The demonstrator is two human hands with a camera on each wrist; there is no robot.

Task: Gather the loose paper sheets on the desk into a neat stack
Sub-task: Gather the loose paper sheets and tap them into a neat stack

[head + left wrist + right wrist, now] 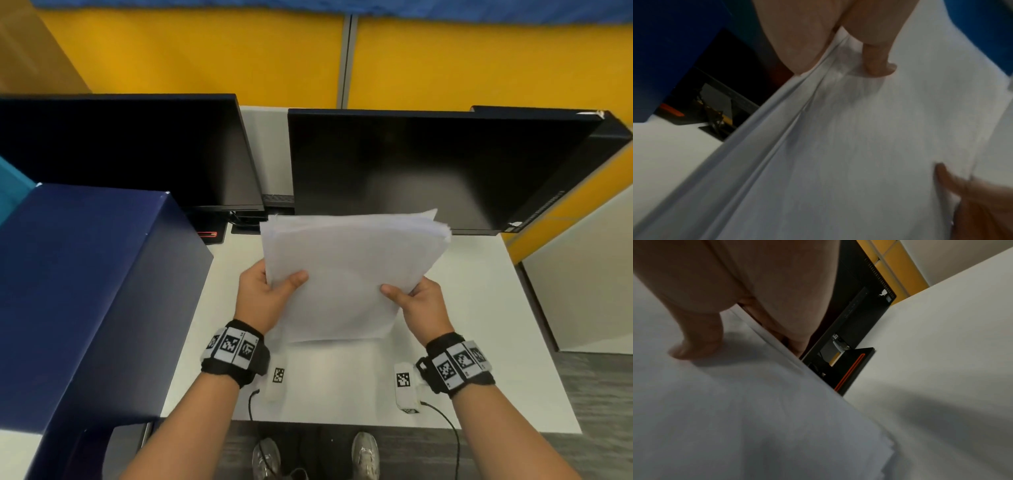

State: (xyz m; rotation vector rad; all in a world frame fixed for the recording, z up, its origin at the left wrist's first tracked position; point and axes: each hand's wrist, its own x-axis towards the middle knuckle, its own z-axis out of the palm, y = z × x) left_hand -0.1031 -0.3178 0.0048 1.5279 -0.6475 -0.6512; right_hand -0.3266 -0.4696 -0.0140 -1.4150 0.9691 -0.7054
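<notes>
Squaring step: left hand [263, 298] and right hand [416, 305] grip paper sheets [346, 270] by side edges, lifted above desk [479, 308]. Far edges look fanned. Next: tap edges on desk, align.

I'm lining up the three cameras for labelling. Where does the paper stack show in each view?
Head: paper stack at centre, held at its sides by the left hand and right hand.
Left wrist: fills the middle and right, thumb on top.
Right wrist: fills the lower left, thumb on top.
Shared landmark: the white desk.
</notes>
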